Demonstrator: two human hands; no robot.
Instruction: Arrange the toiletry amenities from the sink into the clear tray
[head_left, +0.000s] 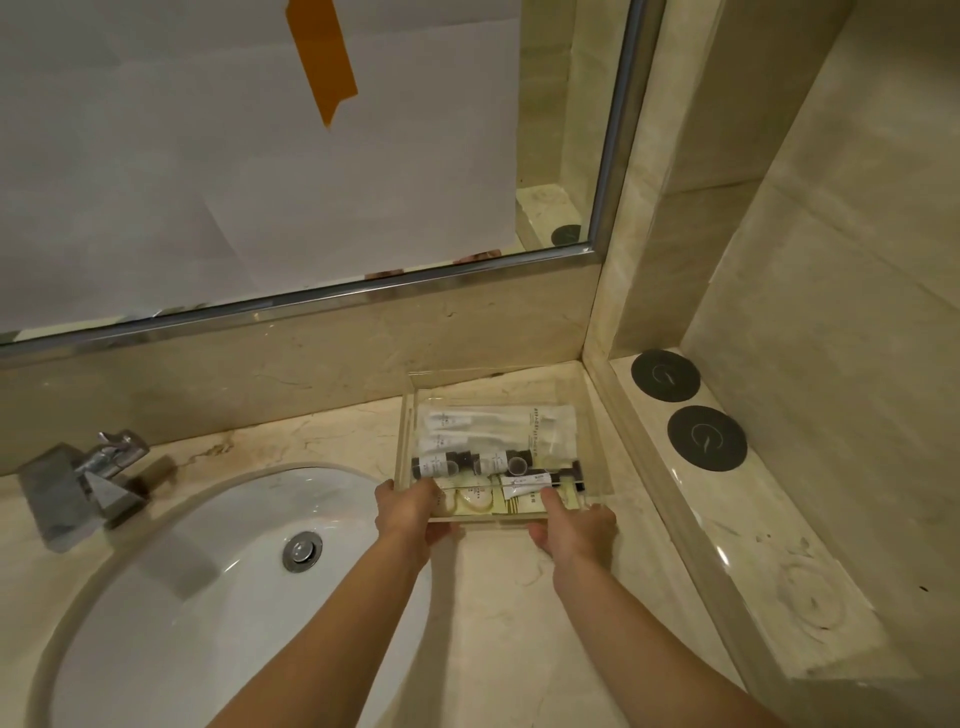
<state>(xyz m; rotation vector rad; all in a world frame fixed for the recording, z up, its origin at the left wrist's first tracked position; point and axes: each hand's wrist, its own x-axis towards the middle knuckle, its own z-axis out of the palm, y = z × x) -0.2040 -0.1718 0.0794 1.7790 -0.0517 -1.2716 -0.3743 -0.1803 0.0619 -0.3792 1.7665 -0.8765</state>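
A clear tray (592, 415) sits on the marble counter in the back right corner, near the wall. Inside lie white sachets (498, 421) at the back, small dark bottles (441, 464) with white labels in the middle, and a white tube (524, 482) and flat yellowish packets (524, 503) at the front. My left hand (408, 512) grips the tray's front left corner, thumb over the rim. My right hand (574, 525) grips the front right corner, with a finger reaching inside over the packets. The white sink basin (208, 597) to the left holds no amenities.
A chrome faucet (83, 483) stands at the sink's back left, and a drain plug (302, 551) sits in the basin. Two dark round coasters (666, 375) (706, 439) lie on the raised ledge to the right. A mirror covered with paper hangs above.
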